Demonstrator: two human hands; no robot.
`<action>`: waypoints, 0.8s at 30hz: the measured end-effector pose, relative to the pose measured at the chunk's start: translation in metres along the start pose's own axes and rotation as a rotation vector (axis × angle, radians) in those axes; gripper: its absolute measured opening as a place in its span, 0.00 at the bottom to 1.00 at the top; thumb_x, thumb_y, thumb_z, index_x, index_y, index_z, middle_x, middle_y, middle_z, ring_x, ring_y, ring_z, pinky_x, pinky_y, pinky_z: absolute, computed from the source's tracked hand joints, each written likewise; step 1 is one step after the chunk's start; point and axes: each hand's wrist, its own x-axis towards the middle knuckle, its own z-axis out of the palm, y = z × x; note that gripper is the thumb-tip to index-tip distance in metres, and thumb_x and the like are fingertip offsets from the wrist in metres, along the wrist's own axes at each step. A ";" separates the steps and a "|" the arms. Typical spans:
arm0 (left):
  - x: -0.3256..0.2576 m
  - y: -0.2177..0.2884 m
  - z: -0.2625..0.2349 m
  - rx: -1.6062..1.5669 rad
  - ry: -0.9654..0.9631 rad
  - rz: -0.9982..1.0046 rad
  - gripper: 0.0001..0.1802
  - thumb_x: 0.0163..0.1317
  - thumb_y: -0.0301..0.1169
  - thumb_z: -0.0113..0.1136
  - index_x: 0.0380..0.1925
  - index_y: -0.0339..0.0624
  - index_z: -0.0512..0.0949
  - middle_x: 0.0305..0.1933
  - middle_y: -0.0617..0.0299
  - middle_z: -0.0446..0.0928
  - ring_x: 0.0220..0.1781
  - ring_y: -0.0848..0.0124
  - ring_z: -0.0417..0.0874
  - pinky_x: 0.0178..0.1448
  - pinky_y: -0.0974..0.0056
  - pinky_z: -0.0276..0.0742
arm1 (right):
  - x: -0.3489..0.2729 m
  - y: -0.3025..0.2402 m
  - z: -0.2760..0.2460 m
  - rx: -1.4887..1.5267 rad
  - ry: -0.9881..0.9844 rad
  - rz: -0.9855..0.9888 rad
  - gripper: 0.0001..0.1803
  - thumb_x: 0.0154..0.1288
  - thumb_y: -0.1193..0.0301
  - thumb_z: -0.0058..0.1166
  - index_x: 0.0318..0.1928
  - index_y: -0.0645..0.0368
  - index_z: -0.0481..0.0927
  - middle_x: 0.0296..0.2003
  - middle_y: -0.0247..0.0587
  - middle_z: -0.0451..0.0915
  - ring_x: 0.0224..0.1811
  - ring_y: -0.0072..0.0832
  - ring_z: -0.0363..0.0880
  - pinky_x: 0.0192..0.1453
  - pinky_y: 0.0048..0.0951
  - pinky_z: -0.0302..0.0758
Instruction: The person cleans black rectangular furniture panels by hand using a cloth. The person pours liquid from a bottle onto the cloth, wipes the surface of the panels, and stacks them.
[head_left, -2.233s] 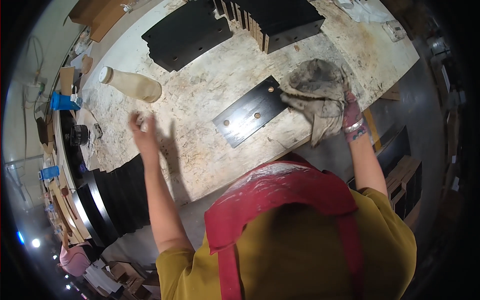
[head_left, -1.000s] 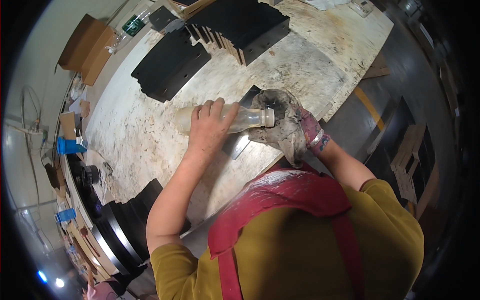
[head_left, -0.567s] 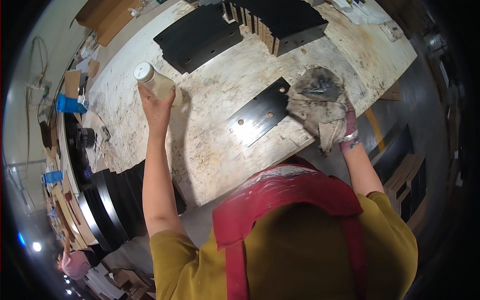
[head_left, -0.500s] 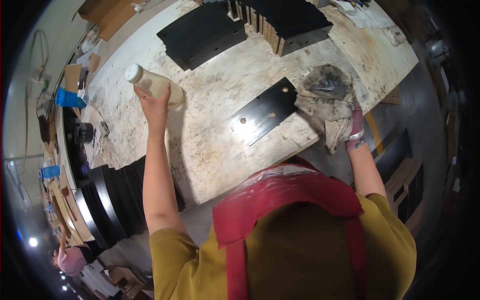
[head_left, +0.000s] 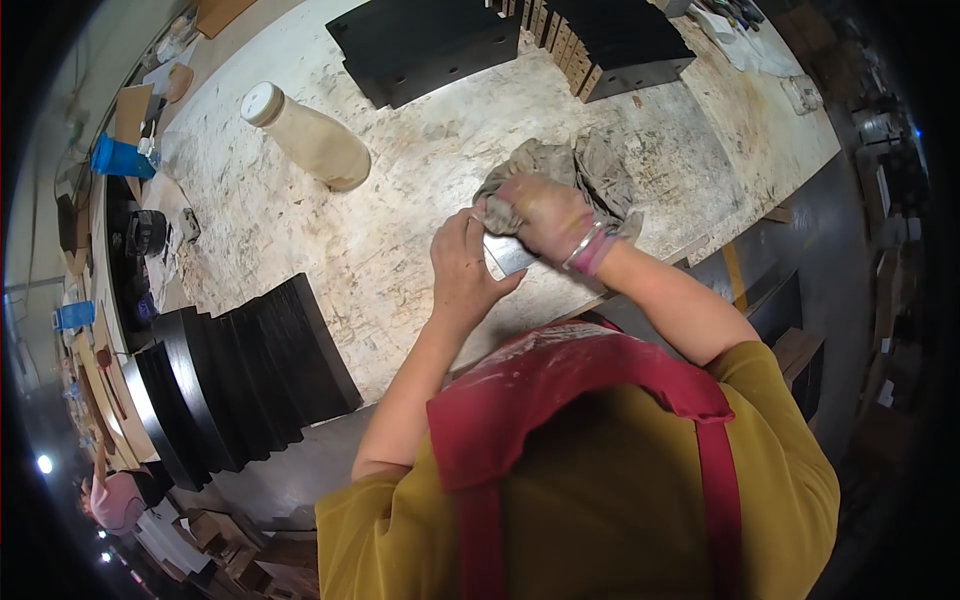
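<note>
Bottle (head_left: 308, 138): had been released, stood toward the table's (head_left: 420, 170) left edge. Left hand (head_left: 463, 265): had moved, spread open, to the board (head_left: 508, 256) near the front edge. Right hand (head_left: 548, 213): gripped rag (head_left: 604, 168) over board, now worked two-handed.

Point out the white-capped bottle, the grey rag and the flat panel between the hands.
White-capped bottle (head_left: 318, 146): head view, middle of its body.
Grey rag (head_left: 547, 160): head view, crumpled upper part.
Flat panel (head_left: 509, 256): head view, shiny exposed part; the rest is covered.
</note>
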 end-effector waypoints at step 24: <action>-0.002 -0.005 0.003 -0.017 0.047 0.080 0.58 0.33 0.40 0.76 0.66 0.32 0.58 0.59 0.45 0.68 0.61 0.49 0.69 0.64 0.50 0.62 | -0.028 0.148 -0.064 -0.177 -0.308 0.876 0.16 0.60 0.63 0.54 0.45 0.58 0.80 0.36 0.53 0.83 0.38 0.43 0.84 0.46 0.41 0.78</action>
